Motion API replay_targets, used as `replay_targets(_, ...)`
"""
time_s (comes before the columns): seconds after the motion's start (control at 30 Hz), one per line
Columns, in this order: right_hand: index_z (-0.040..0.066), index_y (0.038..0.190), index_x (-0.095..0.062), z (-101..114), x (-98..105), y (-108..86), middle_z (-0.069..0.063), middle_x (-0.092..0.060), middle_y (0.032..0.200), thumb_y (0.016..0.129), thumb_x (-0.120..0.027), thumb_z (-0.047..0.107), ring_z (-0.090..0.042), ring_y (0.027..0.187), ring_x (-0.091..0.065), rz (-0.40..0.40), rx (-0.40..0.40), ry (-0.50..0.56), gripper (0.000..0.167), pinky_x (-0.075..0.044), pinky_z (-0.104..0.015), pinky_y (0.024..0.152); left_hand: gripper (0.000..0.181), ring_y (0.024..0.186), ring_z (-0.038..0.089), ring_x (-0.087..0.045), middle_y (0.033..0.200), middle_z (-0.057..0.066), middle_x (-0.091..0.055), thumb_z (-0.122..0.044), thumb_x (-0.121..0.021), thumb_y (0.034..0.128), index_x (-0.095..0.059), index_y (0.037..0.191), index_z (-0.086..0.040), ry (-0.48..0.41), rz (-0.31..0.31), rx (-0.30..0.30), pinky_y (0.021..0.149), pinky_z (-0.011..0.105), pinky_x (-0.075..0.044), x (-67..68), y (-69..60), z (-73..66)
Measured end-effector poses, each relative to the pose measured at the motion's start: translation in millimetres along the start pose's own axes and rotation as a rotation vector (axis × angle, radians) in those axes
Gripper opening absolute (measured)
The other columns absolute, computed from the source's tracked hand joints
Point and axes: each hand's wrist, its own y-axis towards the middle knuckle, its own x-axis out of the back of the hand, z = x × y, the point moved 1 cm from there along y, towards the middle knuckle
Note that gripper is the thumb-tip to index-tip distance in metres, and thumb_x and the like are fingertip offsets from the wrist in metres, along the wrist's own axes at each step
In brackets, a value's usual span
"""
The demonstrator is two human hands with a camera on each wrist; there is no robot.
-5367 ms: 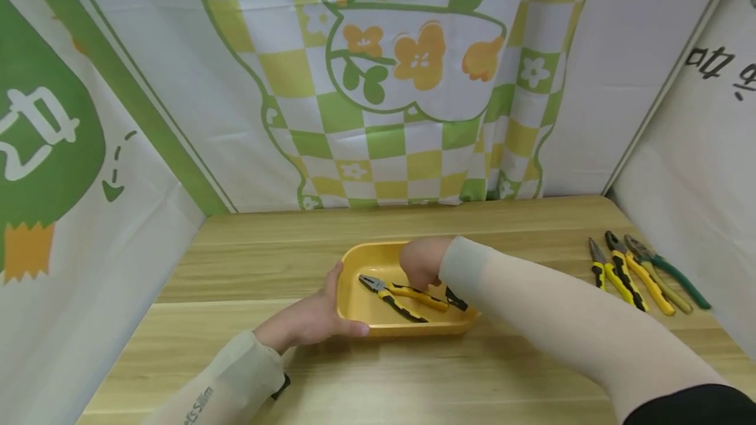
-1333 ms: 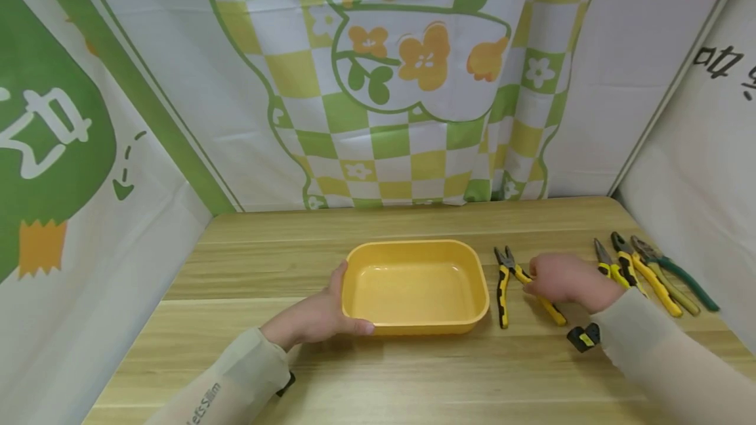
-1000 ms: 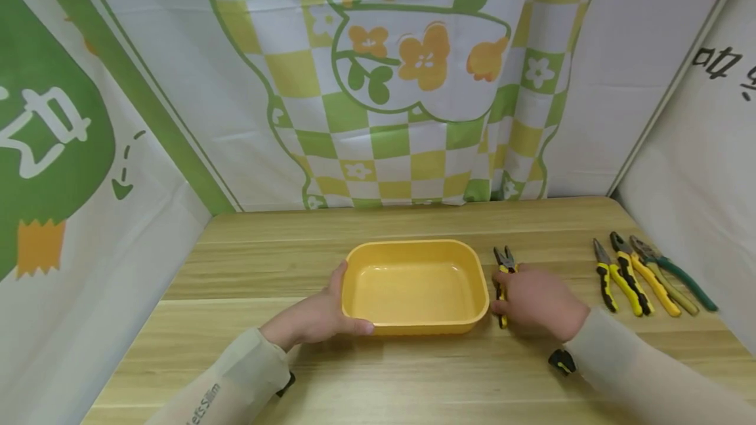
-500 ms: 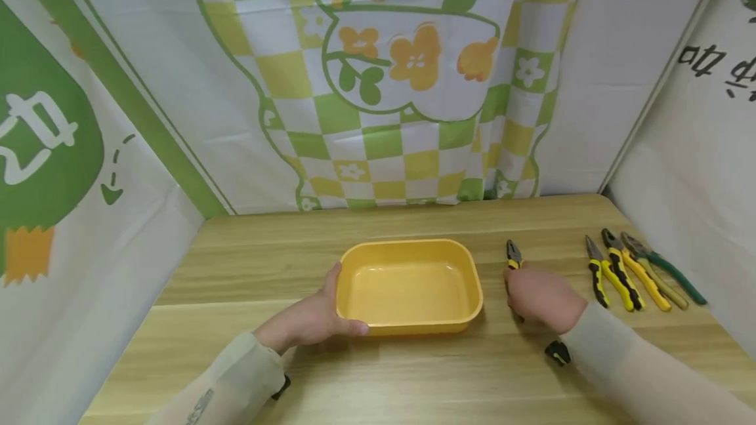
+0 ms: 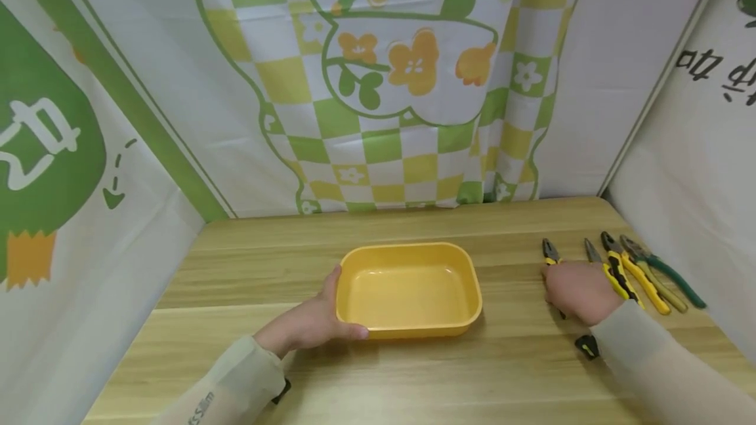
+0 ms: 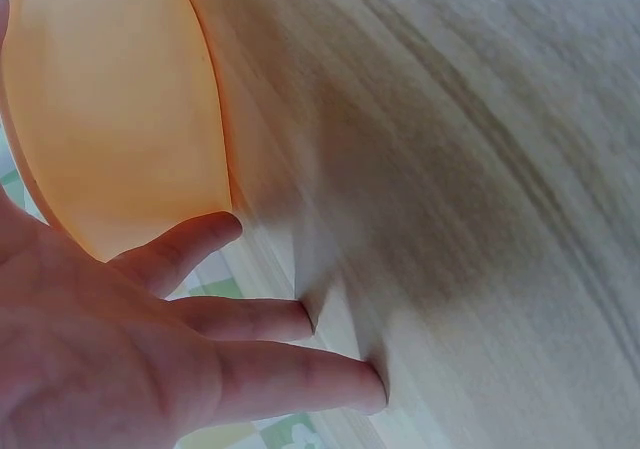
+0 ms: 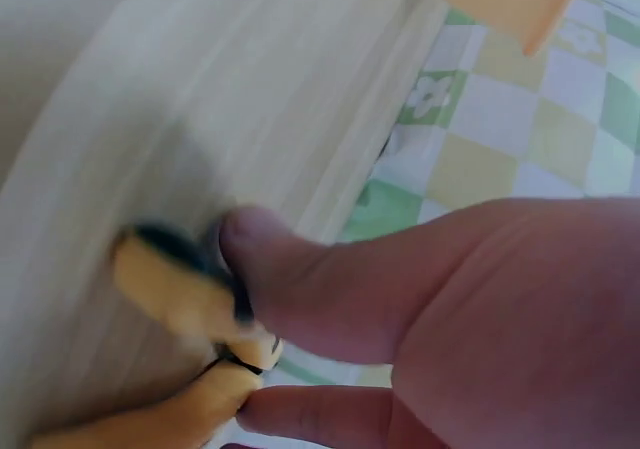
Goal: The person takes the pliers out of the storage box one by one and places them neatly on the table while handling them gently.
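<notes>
My left hand [image 5: 310, 323] touches the left end of a yellow plastic tray [image 5: 410, 297], its thumb by the front rim. In the left wrist view its fingers lie straight and spread beside the tray wall [image 6: 205, 89]. On the right of the table, my right hand [image 5: 581, 290] grips a pair of pliers [image 5: 550, 251] with yellow-and-black handles. Their metal nose points to the back; the hand covers most of the handles. In the right wrist view the thumb [image 7: 330, 284] presses against the blurred pliers handles [image 7: 180, 289].
Just right of my right hand lies a row of pliers: long-nose pliers [image 5: 592, 251], partly hidden, yellow-and-black pliers [image 5: 617, 264] and green-handled pliers [image 5: 676, 274]. The wooden table [image 5: 272, 235] ends at a patterned cloth [image 5: 378, 143] behind and white side walls.
The pliers lay in the tray at first, then spread beside it. My right hand has brought their handles together and moved them right, towards the row. My left hand stays at the tray.
</notes>
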Motion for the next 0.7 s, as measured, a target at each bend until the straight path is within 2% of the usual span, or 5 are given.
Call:
replay_targets(0.13,0.005,0.100,-0.064,-6,0,-1.1,-0.010,-0.062,0.074,0.083,-0.059,-0.004,-0.030,0.070,-0.059,0.020,-0.043,0.015,0.021,-0.044,-0.056,0.058,0.142,0.123,0.033,-0.048,0.151,0.032,-0.033,-0.056,-0.088,0.0673,0.010,0.159,-0.010,0.003,0.009,-0.003,0.104,0.054,-0.035,1.5,-1.0,0.0)
replay_targets(0.23,0.004,0.106,-0.066,-8,1,-0.5,-0.012,-0.064,0.080,0.083,-0.060,-0.005,-0.034,0.078,-0.062,0.027,-0.052,0.007,0.025,-0.043,-0.058,0.059,0.141,0.124,0.033,-0.048,0.151,0.032,-0.033,-0.056,-0.088,0.0679,0.010,0.159,-0.011,0.010,0.007,-0.006,0.105,0.054,-0.035,3.9,-1.2,-0.7)
replay_targets(0.4,0.002,0.113,-0.066,-9,2,-0.8,-0.012,-0.064,0.080,0.087,-0.056,-0.004,-0.032,0.077,-0.062,0.045,-0.053,0.013,0.028,-0.043,-0.056,0.058,0.141,0.127,0.034,-0.045,0.151,0.031,-0.033,-0.055,-0.088,0.0677,0.009,0.159,-0.009,0.011,0.002,-0.006,0.106,0.054,-0.033,3.7,-1.6,-0.6)
replay_targets(0.53,0.001,0.115,-0.064,-11,2,-0.6,-0.014,-0.064,0.083,0.087,-0.054,-0.004,-0.031,0.074,-0.060,0.085,-0.072,0.042,0.030,-0.044,-0.053,0.057,0.141,0.130,0.035,-0.043,0.151,0.033,-0.031,-0.055,-0.088,0.0681,0.010,0.158,-0.009,-0.003,0.013,-0.009,0.107,0.054,-0.032,2.8,-1.1,-0.8)
replay_targets(0.7,-0.001,0.112,-0.063,-11,5,0.6,-0.021,-0.064,0.094,0.092,-0.065,0.014,-0.038,0.083,-0.061,0.116,-0.100,0.098,0.025,-0.048,-0.053,0.058,0.141,0.130,0.036,-0.043,0.151,0.033,-0.031,-0.056,-0.087,0.0687,0.011,0.158,-0.009,0.020,0.014,-0.013,0.107,0.054,-0.033,4.9,-1.1,-2.5)
